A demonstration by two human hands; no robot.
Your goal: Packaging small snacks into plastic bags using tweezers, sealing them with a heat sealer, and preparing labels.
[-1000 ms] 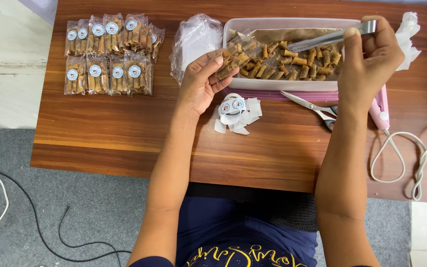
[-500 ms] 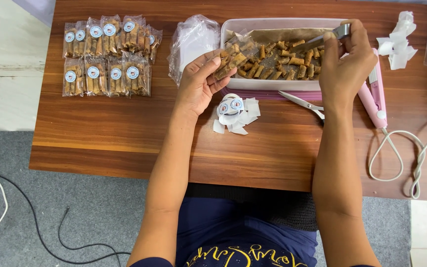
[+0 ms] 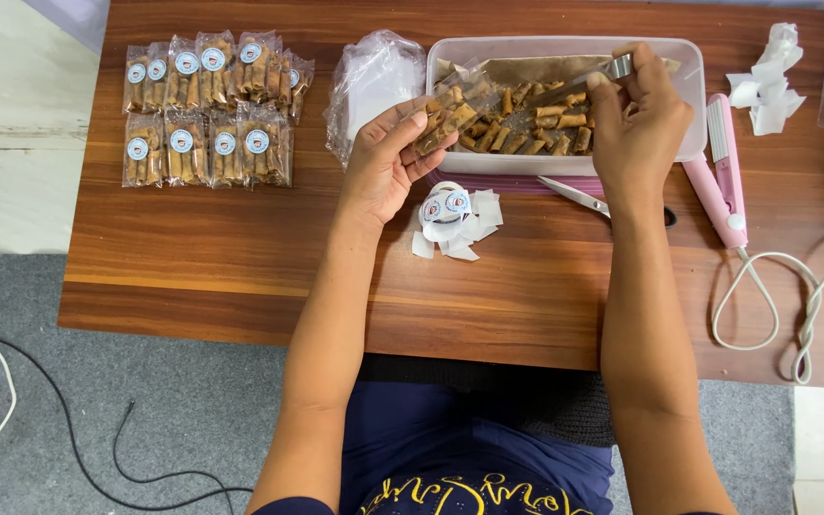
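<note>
My left hand (image 3: 385,157) holds a small clear bag (image 3: 452,107) partly filled with brown rolled snacks, tilted against the near left rim of the plastic tub (image 3: 689,95). My right hand (image 3: 639,119) grips metal tongs (image 3: 586,80) whose tips reach down among the brown rolls (image 3: 536,129) lying on brown paper in the tub. Whether the tongs hold a roll is not clear.
Several sealed snack bags with round stickers (image 3: 207,110) lie at the table's left. A pile of empty clear bags (image 3: 371,81) sits beside the tub. A roll of stickers (image 3: 452,215), scissors (image 3: 584,198), a pink sealer (image 3: 722,167) with white cord (image 3: 793,305) and crumpled paper (image 3: 767,81) lie nearby.
My right hand has brought the tongs from above the tub's right end leftward and down into the rolls. My left hand keeps the bag at the tub's rim.
</note>
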